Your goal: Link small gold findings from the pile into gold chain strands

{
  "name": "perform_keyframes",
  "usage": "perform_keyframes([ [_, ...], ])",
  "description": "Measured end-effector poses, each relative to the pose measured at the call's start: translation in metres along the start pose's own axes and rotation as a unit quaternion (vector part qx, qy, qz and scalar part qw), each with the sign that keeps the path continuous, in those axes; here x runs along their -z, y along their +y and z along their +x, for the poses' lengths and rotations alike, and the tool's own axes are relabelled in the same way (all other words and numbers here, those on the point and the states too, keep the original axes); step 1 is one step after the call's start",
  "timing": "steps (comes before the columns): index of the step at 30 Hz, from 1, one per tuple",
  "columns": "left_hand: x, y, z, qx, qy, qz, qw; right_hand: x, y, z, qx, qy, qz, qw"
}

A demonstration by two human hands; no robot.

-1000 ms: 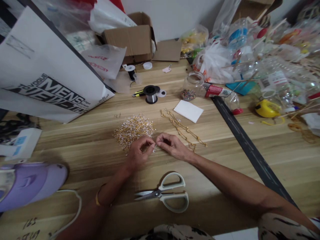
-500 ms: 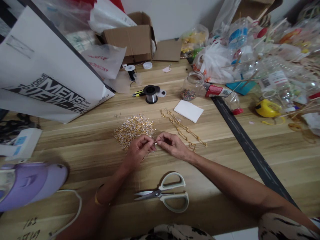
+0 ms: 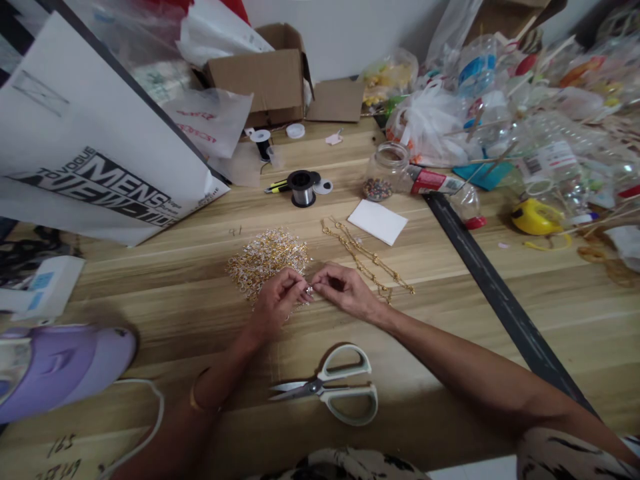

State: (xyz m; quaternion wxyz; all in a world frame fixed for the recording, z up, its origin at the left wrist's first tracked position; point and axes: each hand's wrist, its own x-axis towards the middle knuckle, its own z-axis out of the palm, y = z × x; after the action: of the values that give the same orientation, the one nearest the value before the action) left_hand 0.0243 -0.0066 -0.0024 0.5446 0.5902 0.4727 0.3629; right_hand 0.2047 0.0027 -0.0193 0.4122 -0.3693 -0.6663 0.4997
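My left hand (image 3: 280, 300) and my right hand (image 3: 345, 290) meet fingertip to fingertip over the table, each in a pinch. Between them shows a small shiny piece (image 3: 309, 291), too tiny to name; part of it is hidden by the fingers. Just behind my left hand lies a heap of small gold and silver jewellery pieces (image 3: 270, 257). A gold bead chain (image 3: 367, 257) stretches out beyond my right hand, in loose strands. Scissors (image 3: 325, 387) with pale handles lie slightly spread in front of both hands, touched by neither.
A wire spool (image 3: 302, 190), a bead jar (image 3: 383, 177) and a folded white paper (image 3: 377, 222) stand behind the heap. A large paper bag (image 3: 100, 147) and a purple appliance (image 3: 70, 367) take up the left. Plastic bottles and a yellow tape measure (image 3: 536, 217) crowd the right.
The fingertips have shifted very slightly around the small piece, and a little more of its shine shows. Everything else lies as before.
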Motion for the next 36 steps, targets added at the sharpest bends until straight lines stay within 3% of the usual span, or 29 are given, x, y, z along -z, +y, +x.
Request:
perform_keyframes([
  [11,-0.0006,-0.0011,-0.0026,-0.033,0.014,0.077,0.996,0.0009,-0.0015,0.0002,-0.005,0.027,-0.018,0.999],
  [23,-0.0008,-0.0051,-0.0020,-0.057,0.029,0.085,0.994,0.0023,-0.0035,-0.0002,-0.023,0.062,-0.022,0.998],
  [36,-0.0010,-0.0029,0.0010,-0.025,0.051,-0.007,0.998,0.0012,-0.0026,0.0002,-0.019,0.060,-0.008,0.998],
])
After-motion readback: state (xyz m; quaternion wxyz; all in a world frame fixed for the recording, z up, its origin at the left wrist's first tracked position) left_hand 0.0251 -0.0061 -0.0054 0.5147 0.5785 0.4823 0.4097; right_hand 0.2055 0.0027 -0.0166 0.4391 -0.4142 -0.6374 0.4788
